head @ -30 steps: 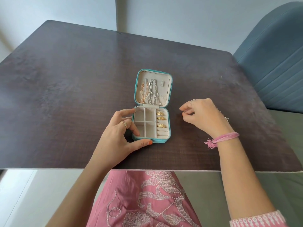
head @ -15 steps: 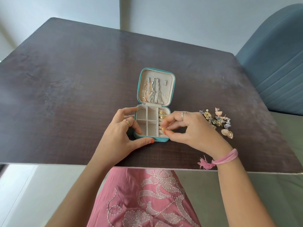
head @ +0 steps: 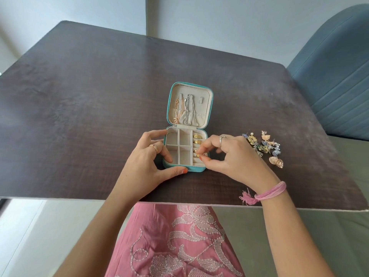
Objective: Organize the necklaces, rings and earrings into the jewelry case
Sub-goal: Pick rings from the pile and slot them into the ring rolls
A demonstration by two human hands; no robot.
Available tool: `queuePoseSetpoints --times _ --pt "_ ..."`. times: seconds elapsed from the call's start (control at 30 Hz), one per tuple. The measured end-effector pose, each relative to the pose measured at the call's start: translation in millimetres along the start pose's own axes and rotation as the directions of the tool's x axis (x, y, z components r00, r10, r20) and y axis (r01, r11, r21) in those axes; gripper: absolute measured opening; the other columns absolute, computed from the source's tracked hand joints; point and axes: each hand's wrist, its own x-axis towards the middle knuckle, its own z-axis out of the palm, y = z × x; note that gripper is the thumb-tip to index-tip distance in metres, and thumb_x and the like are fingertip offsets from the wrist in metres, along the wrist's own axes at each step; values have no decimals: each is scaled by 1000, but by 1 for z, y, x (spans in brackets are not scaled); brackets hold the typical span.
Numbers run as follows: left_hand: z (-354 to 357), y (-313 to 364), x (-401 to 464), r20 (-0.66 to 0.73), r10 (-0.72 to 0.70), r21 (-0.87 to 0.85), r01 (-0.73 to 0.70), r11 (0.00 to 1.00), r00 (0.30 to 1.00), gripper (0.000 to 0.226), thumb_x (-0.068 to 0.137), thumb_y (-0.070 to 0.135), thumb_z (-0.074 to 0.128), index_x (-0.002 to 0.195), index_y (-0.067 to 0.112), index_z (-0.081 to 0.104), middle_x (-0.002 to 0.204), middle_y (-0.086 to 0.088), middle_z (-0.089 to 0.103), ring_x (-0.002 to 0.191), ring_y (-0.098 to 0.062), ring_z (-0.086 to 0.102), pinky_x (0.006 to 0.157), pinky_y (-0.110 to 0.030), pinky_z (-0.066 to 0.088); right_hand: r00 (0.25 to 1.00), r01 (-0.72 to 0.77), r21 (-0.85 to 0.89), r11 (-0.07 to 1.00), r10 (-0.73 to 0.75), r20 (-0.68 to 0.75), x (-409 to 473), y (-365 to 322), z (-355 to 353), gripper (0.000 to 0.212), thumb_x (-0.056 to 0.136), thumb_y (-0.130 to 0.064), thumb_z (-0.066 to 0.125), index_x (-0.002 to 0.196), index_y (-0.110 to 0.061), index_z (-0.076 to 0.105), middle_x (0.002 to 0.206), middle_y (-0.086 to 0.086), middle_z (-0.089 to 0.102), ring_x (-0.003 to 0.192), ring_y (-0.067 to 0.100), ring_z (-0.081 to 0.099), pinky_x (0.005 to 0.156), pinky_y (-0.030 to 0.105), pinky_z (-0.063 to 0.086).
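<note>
Change: a second ago the right hand (head: 237, 156) hovers out to the right of the jewelry case (head: 184, 150), covering the earrings; now it has come across to the ring rolls and pinches a gold ring (head: 198, 155) at the fourth slot.
Right grip: thumb and forefinger closed to a fine pinch on the ring, other fingers curled loosely above it.
Left grip: the left hand (head: 151, 158) has not shifted; thumb along the case's front wall, fingers curled against its left wall, steadying it.
Meaning for the task: the ring is likely being seated beside the three gold rings (head: 197, 141) already in the rolls, so the ring stage looks nearly finished.
Necklaces: a gold chain (head: 177, 110) and a silver chain (head: 189, 110) hang on the lid hooks, apparently done.
Earrings: the pile of earrings (head: 263, 146) lies on the desk (head: 79, 116) just right of the right hand, now uncovered and not yet stowed.
Compartments: the four square wells (head: 179, 148) on the left of the tray look bare, presumably meant for the earrings.
Edges: the case sits near the desk's front edge, the wrists hanging over it; the earrings are well in from the right edge.
Open room: wide bare desk to the left and behind the lid; on the right a blue chair (head: 335, 76) stands close to the desk corner.
</note>
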Motion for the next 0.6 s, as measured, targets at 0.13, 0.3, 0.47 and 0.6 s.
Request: queuePoseSetpoints --times 0.13,0.3,0.47,0.6 --pt "0 0 0 2 -2 -6 2 1000 1000 43 58 61 69 71 21 59 130 21 39 106 21 42 80 3 33 1000 12 -36 999 -13 -13 -3 -1 3 14 81 -17 71 93 -23 72 83 -10 72 76 3 64 75 32 57" --pt "0 -1 0 2 -2 -4 2 1000 1000 42 58 61 69 71 22 59 132 20 40 105 17 44 81 0 35 996 75 -193 978 -84 -38 -8 -7 6 14 81 -15 71 91 -25 67 80 -13 68 70 6 63 67 24 53" --pt "0 0 -1 0 -1 -7 1 1000 1000 40 58 60 70 70 25 57 131 19 40 106 21 42 81 2 34 991 92 -316 944 -117 -62 -9 -9 8 13 82 -17 71 89 -26 65 76 -15 67 76 10 60 78 30 46" --pt "0 0 0 5 -6 2 6 1000 1000 40 58 59 71 70 23 58 131 20 40 106 21 42 80 2 34 989 82 -283 956 -114 -99 -11 -8 7 13 80 -17 74 87 -25 67 78 -18 68 80 9 60 81 33 44"
